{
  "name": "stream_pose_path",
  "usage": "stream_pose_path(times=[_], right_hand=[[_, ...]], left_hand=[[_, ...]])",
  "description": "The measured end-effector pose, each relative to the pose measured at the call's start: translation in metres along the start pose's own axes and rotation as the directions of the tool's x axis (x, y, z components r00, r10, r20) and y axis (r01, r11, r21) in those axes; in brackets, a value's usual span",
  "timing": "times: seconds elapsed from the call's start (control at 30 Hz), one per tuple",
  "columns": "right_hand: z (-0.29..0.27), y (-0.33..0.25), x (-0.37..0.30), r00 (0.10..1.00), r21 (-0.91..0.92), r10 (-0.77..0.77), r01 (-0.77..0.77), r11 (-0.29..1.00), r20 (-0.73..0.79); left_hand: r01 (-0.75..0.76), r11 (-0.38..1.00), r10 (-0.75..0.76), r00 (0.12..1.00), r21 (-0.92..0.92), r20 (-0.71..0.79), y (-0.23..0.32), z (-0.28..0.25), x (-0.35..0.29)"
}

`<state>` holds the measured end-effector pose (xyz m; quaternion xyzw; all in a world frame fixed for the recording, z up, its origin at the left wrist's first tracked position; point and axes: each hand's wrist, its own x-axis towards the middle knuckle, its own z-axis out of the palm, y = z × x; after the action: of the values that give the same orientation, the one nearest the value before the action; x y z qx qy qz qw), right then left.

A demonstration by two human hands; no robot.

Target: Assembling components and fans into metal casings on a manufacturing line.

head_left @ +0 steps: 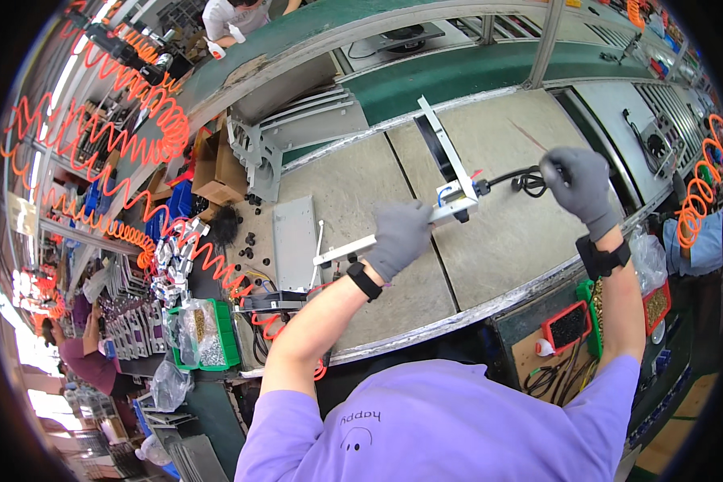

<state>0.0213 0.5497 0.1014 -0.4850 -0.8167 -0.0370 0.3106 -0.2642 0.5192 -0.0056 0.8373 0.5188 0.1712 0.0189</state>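
My left hand (402, 238), in a grey glove, is closed around a light-coloured metal bracket frame (345, 251) held above the bench. The frame is seen nearly edge-on, and a black curved part (432, 145) shows behind its far arm. At the corner beyond my left hand sit a blue wire and a black cable fitting (481, 187). A black power cable (504, 176) leads from that fitting to my right hand (580, 189), also gloved in grey. The fingers of my right hand are closed on the bundled end of the cable, just right of its loops.
On the bench lie a grey metal panel (296, 237) and several small black caps (249, 239). Bent sheet-metal parts (317, 116) and a cardboard box (221, 173) stand far left. Fastener bins (566, 325) are near right, a green bin (226, 333) near left. Orange coiled hoses (169, 132) hang left.
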Motion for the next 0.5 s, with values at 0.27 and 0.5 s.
stream_pose_path(times=[0.27, 0.5], right_hand=[[0.094, 0.077, -0.125, 0.789, -0.205, 0.265, -0.178, 0.962, 0.555], [0.122, 0.002, -0.113, 0.900, 0.152, -0.131, 0.073, 0.986, 0.415]], left_hand=[[0.073, 0.997, -0.079, 0.952, 0.032, 0.294, 0.036, 0.084, -0.053], [0.264, 0.939, -0.254, 0.964, -0.218, 0.076, 0.067, 0.042, -0.107]])
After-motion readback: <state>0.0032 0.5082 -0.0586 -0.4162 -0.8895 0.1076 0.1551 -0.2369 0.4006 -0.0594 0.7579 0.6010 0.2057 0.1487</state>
